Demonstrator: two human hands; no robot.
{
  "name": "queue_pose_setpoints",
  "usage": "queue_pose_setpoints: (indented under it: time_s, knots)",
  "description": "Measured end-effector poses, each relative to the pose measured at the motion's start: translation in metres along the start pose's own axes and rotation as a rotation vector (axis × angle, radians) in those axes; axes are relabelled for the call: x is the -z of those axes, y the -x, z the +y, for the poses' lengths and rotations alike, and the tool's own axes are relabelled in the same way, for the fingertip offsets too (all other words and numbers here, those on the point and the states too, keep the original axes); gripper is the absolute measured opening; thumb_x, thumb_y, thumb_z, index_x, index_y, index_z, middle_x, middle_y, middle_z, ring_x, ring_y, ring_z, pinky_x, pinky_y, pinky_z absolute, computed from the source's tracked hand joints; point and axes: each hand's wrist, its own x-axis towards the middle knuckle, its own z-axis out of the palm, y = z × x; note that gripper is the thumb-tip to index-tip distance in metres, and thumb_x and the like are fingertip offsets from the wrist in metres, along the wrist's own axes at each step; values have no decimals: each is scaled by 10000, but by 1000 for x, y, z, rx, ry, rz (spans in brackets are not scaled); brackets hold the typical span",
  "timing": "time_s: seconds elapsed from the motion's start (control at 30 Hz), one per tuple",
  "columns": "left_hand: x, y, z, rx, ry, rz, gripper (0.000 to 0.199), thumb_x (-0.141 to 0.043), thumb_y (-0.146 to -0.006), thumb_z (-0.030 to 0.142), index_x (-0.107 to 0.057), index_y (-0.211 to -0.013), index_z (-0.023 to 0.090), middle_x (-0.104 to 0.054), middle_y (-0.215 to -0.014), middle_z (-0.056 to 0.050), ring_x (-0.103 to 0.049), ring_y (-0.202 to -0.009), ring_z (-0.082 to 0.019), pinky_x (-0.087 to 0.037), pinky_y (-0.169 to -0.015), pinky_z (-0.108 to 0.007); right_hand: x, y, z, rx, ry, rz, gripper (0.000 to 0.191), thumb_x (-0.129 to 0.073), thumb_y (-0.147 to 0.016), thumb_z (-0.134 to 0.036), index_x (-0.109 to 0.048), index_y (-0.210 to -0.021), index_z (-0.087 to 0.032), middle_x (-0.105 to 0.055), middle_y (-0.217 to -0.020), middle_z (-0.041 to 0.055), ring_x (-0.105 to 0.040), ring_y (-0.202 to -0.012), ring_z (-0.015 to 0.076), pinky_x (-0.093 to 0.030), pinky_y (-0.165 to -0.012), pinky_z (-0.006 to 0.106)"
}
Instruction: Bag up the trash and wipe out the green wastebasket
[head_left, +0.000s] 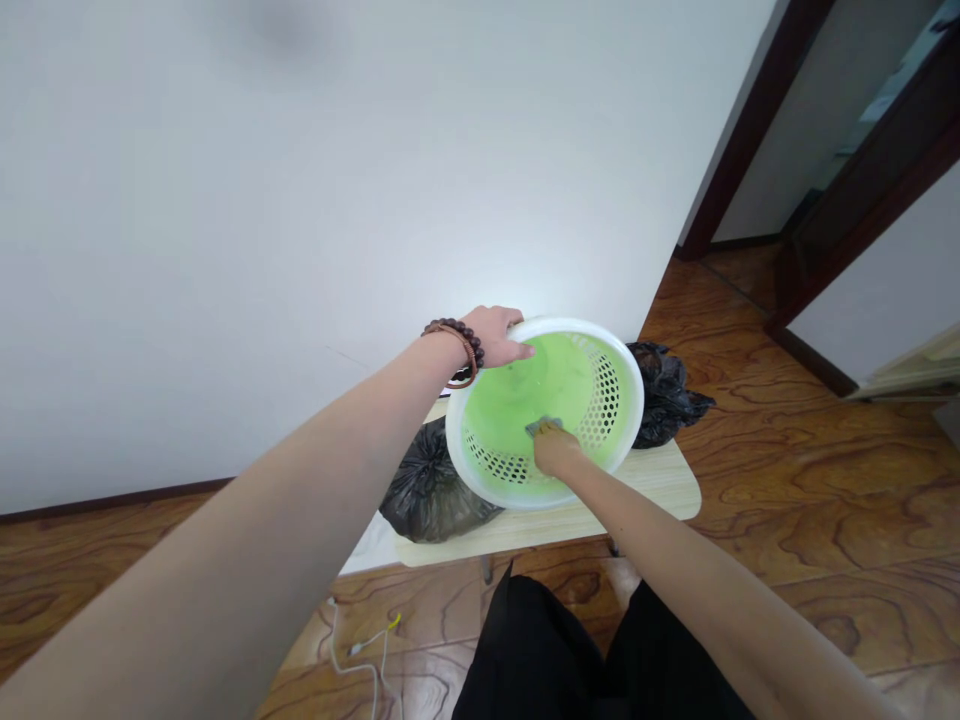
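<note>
A round plastic basket [546, 505] with a white rim, a light green inside and rows of holes is tilted so its opening faces me. My left hand [496, 335] grips the rim at the upper left, thumb over the inner side; beads and a band circle that wrist. Inside the basket, my right hand [556, 450] is closed on a small grey cloth [541, 426], pressed close to the green surface. Most of the cloth is hidden by the fingers, so its exact kind is hard to make out.
Knotted black plastic bags, one [435, 490] left and one [664, 395] right of the basket, rest on a pale wooden table [660, 490] against a white wall [337, 200]. A white cable [367, 665] lies on the wood-patterned floor [750, 480]. A dark-framed doorway stands at the right.
</note>
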Motion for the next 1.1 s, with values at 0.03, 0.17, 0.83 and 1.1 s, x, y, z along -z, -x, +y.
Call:
queue_pose_setpoints:
  time_s: [0.03, 0.17, 0.83, 1.1]
  knots:
    - [3, -3, 3, -24, -28, -33, 456, -506, -638, 518, -591, -960, 207, -627, -827, -69, -560, -778, -224, -391, -668, -297, 1, 2, 2, -7, 10, 2, 479, -379, -780, -135, -428, -1251, -61, -384, -1312, 178, -312, -1225, 226, -271, -982, 365]
    - [4, -15, 13, -80, -46, -59, 410, -490, -664, 444, -568, -987, 204, -627, -847, -74, -561, -762, -218, -389, -639, -293, 1, 8, 11, -46, 36, 6, 499, -371, -781, -125, -396, -1271, -37, -329, -1347, 187, -274, -1247, 237, -248, -994, 379]
    - [-17, -27, 15, -245, 96, -113, 522, -432, -697, 548, -544, -1098, 233, -628, -970, -44, -563, -811, -180, -388, -713, -267, -14, -15, 17, -46, 3, 65, 536, -331, -793, -131, -301, -1313, -1, -288, -1373, 173, -216, -1275, 219, -208, -1013, 357]
    - [-15, -29, 37, -143, -53, -18, 514, -399, -675, 612, -617, -964, 248, -627, -895, -70, -557, -777, -226, -392, -640, -305, -17, -18, 12, 43, -72, 115, 528, -336, -805, -148, -299, -1296, 41, -305, -1349, 217, -232, -1267, 243, -224, -1008, 365]
